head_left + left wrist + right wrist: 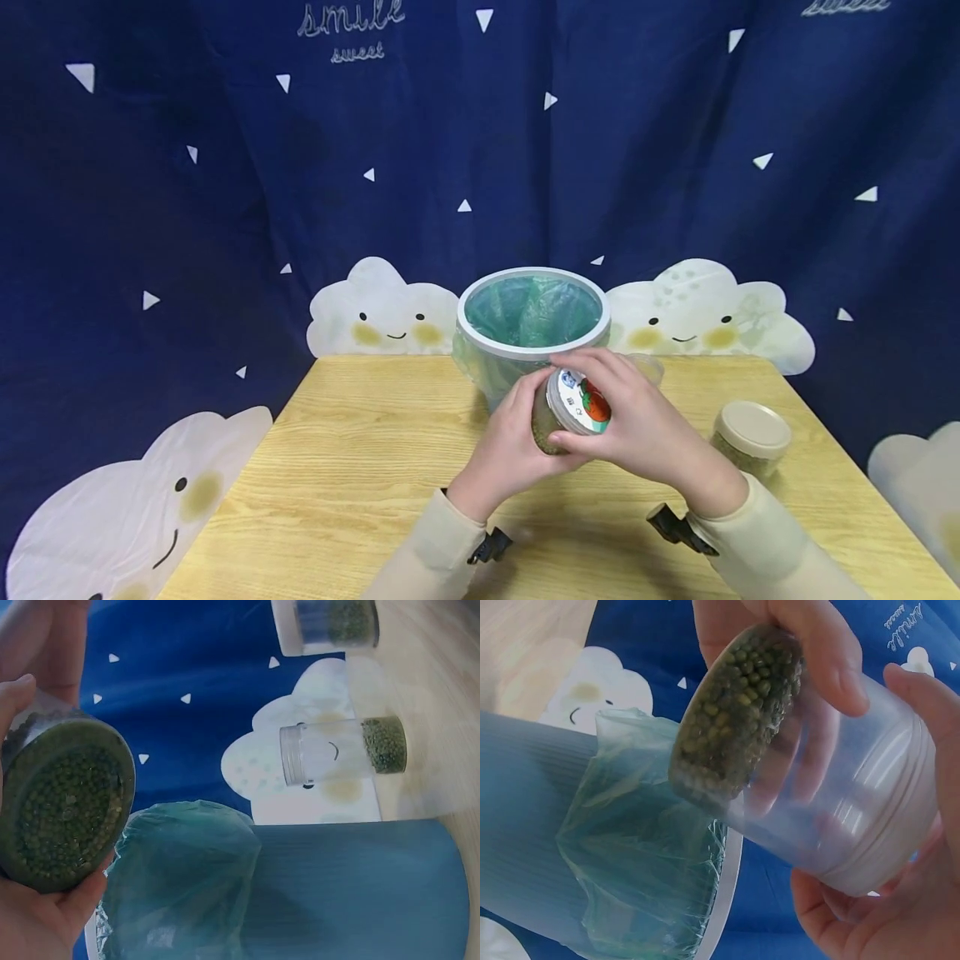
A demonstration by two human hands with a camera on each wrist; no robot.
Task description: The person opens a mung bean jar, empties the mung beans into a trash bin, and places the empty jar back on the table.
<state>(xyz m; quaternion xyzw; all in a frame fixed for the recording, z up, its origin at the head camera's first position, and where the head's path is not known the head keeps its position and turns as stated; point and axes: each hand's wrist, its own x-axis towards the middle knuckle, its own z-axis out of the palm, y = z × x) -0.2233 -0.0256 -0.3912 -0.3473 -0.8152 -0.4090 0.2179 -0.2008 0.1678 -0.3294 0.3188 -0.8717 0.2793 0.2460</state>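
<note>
Both hands are on a clear plastic jar above the table. Its white lid has a red tomato picture. Green beans, like mung beans, lie at the jar's bottom end. My left hand grips the jar's body, with fingers wrapped round its side. My right hand grips the lid end, thumb on the near edge and fingers across the far one. The jar is tilted, its lid toward the head camera. Just behind it stands a bin with a white rim and green liner.
A jar with a beige lid stands at the table's right, with green contents. Another clear jar, lidless and partly filled with green beans, stands behind my right hand. A blue cloth with clouds hangs behind the wooden table.
</note>
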